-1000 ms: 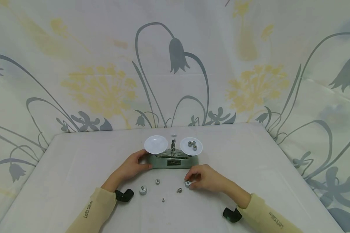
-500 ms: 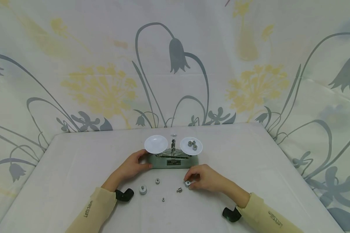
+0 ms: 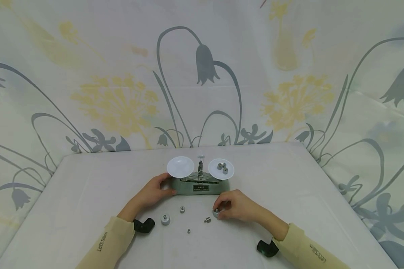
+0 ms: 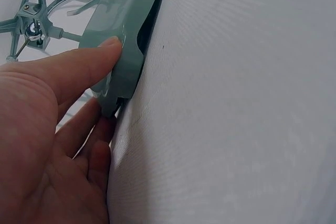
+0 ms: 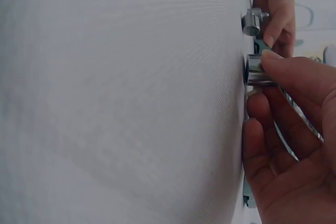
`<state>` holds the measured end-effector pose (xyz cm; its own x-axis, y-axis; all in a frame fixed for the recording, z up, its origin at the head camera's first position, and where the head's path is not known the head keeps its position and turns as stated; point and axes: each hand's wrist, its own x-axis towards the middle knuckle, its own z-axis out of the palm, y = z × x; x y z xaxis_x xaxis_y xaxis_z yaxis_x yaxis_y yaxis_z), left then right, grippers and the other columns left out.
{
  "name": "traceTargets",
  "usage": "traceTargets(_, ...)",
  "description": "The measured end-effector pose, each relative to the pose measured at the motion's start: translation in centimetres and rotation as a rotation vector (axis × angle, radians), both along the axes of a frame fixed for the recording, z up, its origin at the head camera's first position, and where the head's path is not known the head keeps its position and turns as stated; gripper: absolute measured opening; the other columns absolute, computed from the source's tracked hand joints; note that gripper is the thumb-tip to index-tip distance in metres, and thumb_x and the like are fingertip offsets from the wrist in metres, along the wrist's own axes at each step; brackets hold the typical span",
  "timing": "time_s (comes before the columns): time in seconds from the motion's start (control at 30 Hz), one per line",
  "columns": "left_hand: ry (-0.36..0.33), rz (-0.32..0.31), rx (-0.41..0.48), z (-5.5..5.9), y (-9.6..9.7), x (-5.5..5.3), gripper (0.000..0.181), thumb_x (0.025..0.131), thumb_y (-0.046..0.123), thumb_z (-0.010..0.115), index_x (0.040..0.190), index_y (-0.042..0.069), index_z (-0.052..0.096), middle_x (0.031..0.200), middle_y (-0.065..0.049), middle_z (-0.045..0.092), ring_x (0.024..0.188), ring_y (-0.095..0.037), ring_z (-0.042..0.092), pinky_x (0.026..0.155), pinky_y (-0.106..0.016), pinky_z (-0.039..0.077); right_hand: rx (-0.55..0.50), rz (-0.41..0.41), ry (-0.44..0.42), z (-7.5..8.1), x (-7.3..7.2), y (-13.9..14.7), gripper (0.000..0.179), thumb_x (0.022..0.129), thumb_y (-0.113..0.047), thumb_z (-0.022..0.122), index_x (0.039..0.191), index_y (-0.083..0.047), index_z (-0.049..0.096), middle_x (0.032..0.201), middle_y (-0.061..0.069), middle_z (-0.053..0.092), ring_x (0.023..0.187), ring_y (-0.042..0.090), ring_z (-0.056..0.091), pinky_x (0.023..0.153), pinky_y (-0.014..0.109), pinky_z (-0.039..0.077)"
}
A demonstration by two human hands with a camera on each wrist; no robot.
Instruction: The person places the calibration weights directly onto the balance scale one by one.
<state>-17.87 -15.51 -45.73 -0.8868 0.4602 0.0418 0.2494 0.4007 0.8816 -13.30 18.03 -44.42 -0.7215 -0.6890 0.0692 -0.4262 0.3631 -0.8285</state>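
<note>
A green balance scale (image 3: 185, 188) stands on the table. My left hand (image 3: 153, 191) grips the left end of its base, thumb (image 4: 100, 59) on the front face and the other fingers behind. The left white pan (image 3: 180, 167) holds nothing; several small metal weights (image 3: 225, 170) sit in the right pan (image 3: 213, 170). In front of the base's right end, my right hand (image 3: 240, 206) pinches a silver cylindrical weight (image 5: 255, 70) between thumb and fingers. It is upright, its bottom right at the tabletop, partly hidden by the fingers in the head view.
Loose weights lie in front of the scale: a large one (image 3: 165, 219), a medium one (image 3: 182, 210), a tiny one (image 3: 189, 231) and one on its side (image 3: 207, 220). Black wrist devices (image 3: 144, 225) sit at both cuffs. A flowered cloth (image 3: 202, 93) hangs behind the table.
The weight in my right fingers has shifted very slightly to the left and nearer. My left hand, the scale and the loose weights have stayed in place.
</note>
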Motion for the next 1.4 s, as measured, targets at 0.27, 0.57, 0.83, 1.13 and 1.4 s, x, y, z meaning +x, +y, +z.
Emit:
traceTargets(0.27,0.010,-0.008,0.008,-0.1,0.1,0.0,0.063,0.086,0.011,0.077,0.141,-0.002,0.050,0.145,-0.018,0.050,0.142,-0.037,0.035,0.116,-0.052,0.026,0.004,-0.005,0.020,0.3,0.0,0.3,0.022,0.079,-0.004,0.082,0.098,-0.013,0.074,0.095,-0.008,0.069,0.086,0.010,0.065,0.078,0.027,0.057)
traceTargets(0.57,0.001,-0.005,0.008,0.1,0.1,0.1,0.062,0.086,0.011,0.077,0.141,-0.002,0.050,0.145,-0.019,0.050,0.141,-0.039,0.035,0.116,-0.053,0.026,0.031,-0.014,0.080,0.9,0.0,0.6,0.022,0.080,-0.004,0.081,0.099,-0.013,0.074,0.096,-0.009,0.070,0.086,0.009,0.064,0.077,0.027,0.057)
traceTargets(0.83,-0.013,0.008,-0.001,-0.1,0.2,0.1,0.062,0.085,0.011,0.077,0.140,-0.001,0.052,0.144,-0.017,0.051,0.142,-0.037,0.035,0.117,-0.051,0.025,0.012,-0.005,0.119,1.9,-0.1,1.0,0.018,0.083,-0.005,0.080,0.100,-0.010,0.074,0.098,-0.003,0.071,0.090,0.013,0.066,0.079,0.030,0.058)
traceTargets(1.13,0.002,0.005,0.007,-0.4,0.0,0.0,0.061,0.085,0.012,0.078,0.140,-0.001,0.052,0.144,-0.017,0.052,0.141,-0.037,0.037,0.116,-0.052,0.026,0.005,-0.005,0.145,3.1,-0.2,1.5,0.019,0.083,-0.003,0.079,0.101,-0.007,0.073,0.098,-0.004,0.072,0.089,0.010,0.066,0.080,0.032,0.058)
traceTargets(1.4,0.002,0.003,0.010,-0.1,0.1,0.1,0.061,0.085,0.010,0.077,0.139,-0.002,0.052,0.144,-0.018,0.051,0.141,-0.037,0.036,0.116,-0.052,0.026,-0.004,-0.002,0.172,4.2,-0.4,1.8,0.018,0.083,-0.003,0.079,0.101,-0.006,0.073,0.098,-0.005,0.071,0.090,0.010,0.066,0.080,0.034,0.058)
